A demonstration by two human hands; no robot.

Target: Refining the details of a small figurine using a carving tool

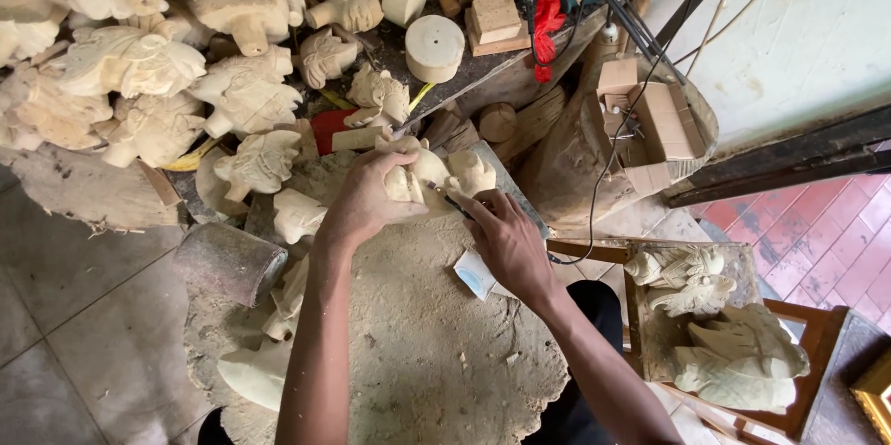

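My left hand (367,196) grips a pale carved wooden figure (444,168) and presses it onto a round, dust-covered wooden block (418,334). In my right hand (506,243) is a thin carving tool (445,195), its tip against the figure just right of my left fingers. A small white and blue object (475,273) lies on the block under my right wrist.
Several pale carved figures (130,64) pile up at the upper left. A dark wooden mallet (227,261) lies left of the block. Round wood blanks (434,46), wood blocks and a cardboard box (650,120) sit behind. More carvings (724,343) rest on a stool at right.
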